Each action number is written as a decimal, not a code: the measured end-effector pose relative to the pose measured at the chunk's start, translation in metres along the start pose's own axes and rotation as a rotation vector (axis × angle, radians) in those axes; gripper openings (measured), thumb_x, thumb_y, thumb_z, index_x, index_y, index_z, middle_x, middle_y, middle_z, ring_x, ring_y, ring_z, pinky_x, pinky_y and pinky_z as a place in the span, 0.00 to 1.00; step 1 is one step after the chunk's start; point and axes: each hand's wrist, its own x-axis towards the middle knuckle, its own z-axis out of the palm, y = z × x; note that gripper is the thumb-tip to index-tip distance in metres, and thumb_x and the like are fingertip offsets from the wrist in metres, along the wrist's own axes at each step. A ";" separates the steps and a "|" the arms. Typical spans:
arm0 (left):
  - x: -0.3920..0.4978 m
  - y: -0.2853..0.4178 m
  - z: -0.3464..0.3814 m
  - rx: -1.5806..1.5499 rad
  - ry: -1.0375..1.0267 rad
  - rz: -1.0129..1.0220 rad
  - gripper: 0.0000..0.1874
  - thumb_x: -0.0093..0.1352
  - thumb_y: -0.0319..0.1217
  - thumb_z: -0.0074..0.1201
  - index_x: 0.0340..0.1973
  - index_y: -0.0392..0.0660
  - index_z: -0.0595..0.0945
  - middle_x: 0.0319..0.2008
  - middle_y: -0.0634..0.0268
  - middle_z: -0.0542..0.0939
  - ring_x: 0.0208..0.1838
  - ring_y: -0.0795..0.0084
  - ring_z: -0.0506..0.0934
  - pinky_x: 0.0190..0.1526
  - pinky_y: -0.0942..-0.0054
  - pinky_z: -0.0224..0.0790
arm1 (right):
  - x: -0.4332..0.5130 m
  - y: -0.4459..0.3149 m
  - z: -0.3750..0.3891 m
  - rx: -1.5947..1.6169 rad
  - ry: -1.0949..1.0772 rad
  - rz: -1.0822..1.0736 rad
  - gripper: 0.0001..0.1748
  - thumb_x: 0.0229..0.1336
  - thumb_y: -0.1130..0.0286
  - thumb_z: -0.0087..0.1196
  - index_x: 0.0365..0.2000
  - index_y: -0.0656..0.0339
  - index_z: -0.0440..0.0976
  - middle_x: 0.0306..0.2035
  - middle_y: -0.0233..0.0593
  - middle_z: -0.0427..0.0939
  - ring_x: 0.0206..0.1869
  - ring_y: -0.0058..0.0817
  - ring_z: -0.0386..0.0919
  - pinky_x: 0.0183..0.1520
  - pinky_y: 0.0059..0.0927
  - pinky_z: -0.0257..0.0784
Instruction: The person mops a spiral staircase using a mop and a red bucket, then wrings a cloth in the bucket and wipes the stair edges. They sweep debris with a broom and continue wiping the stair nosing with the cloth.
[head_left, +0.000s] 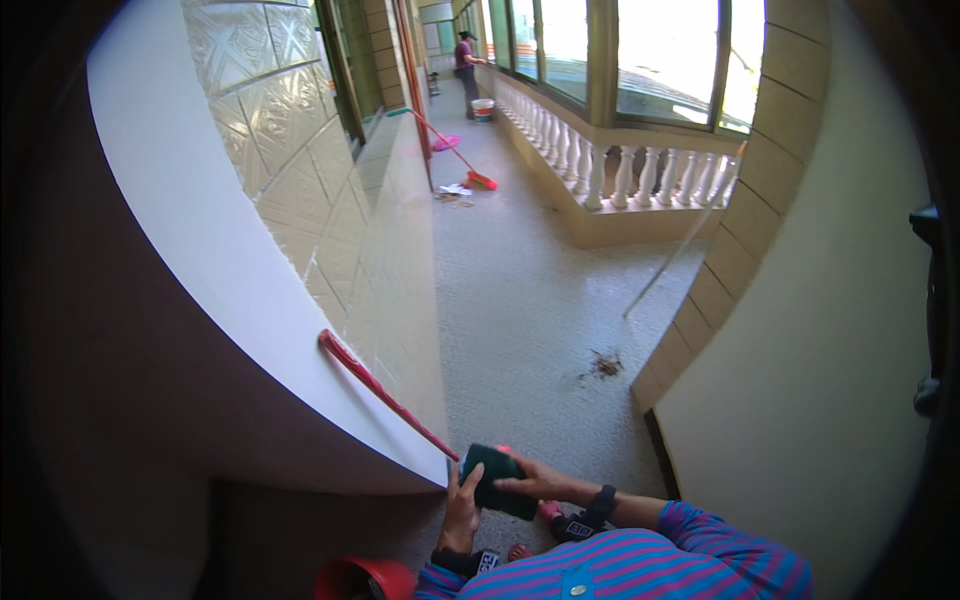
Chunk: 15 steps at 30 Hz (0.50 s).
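In front of my body I hold a dark green scouring pad (499, 480) with both hands. My left hand (463, 510) grips its left edge, the thumb lying on the upper face. My right hand (534, 480) holds it from the right, fingers across the pad. Something bright red or pink shows just behind the pad, too hidden to name. Close to my left forearm, a red bucket (364, 577) stands at the bottom of the view, with dark contents that I cannot make out.
A red handle (386, 394) leans on the left wall. Debris (606, 365) lies ahead; a pale pole (675, 255) leans against the right tiled pillar. Farther off are a red broom (480, 180), paper scraps (454, 191), a bucket (483, 111), a person (465, 71) and a white balustrade (622, 176).
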 end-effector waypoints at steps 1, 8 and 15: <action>0.003 -0.004 0.010 0.004 -0.020 -0.042 0.17 0.67 0.32 0.53 0.50 0.42 0.71 0.41 0.63 0.76 0.43 0.73 0.75 0.46 0.75 0.69 | -0.010 0.001 -0.003 -0.018 0.138 0.124 0.25 0.58 0.60 0.55 0.54 0.59 0.65 0.42 0.33 0.74 0.43 0.20 0.71 0.45 0.25 0.70; 0.001 -0.024 0.072 -0.316 -0.448 -0.309 0.31 0.71 0.51 0.36 0.58 0.39 0.65 0.55 0.54 0.70 0.58 0.63 0.69 0.59 0.61 0.60 | -0.089 -0.018 -0.034 0.443 0.404 0.037 0.24 0.61 0.58 0.50 0.51 0.63 0.67 0.44 0.35 0.75 0.43 0.22 0.74 0.47 0.24 0.71; -0.014 -0.058 0.136 -0.153 -0.415 -0.248 0.22 0.72 0.42 0.40 0.54 0.40 0.71 0.51 0.60 0.75 0.54 0.66 0.73 0.59 0.64 0.61 | -0.149 -0.039 -0.065 0.817 0.425 -0.079 0.25 0.64 0.57 0.41 0.53 0.65 0.65 0.49 0.38 0.74 0.49 0.25 0.73 0.53 0.28 0.68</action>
